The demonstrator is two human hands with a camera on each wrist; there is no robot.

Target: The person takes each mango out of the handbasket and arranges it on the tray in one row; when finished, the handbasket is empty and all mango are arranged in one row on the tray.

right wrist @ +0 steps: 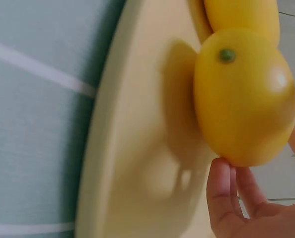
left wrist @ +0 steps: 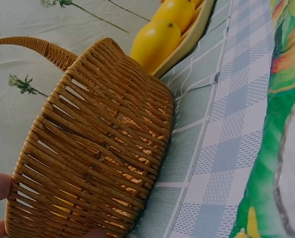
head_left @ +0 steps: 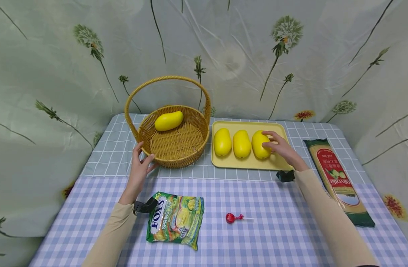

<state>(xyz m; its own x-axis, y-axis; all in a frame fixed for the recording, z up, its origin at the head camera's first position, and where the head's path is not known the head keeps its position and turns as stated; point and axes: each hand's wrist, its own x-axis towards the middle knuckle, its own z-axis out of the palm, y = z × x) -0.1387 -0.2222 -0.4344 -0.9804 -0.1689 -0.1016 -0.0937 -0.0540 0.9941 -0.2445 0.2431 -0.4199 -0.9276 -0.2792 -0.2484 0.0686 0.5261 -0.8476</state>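
Observation:
My right hand [head_left: 285, 150] grips the rightmost yellow mango [head_left: 257, 145] on a pale yellow tray [head_left: 247, 165]. In the right wrist view, fingertips [right wrist: 219, 171] press the lower side of that mango [right wrist: 244, 109], and its green stem spot faces the camera. Two more mangoes, the middle one [head_left: 242, 144] and the left one [head_left: 222, 142], lie beside it in a row. At the near left rim of a brown wicker basket [head_left: 180, 162], my left hand [head_left: 138, 172] holds the edge. Inside the basket lies one mango [head_left: 168, 121], against the back wall.
A green bag of Fox's candy [head_left: 177, 218] lies near the left forearm. To its right is a red lollipop [head_left: 230, 218]. A long pasta packet [head_left: 337, 178] rests right of the tray. The basket's tall handle [head_left: 170, 78] arches up before the floral backdrop cloth.

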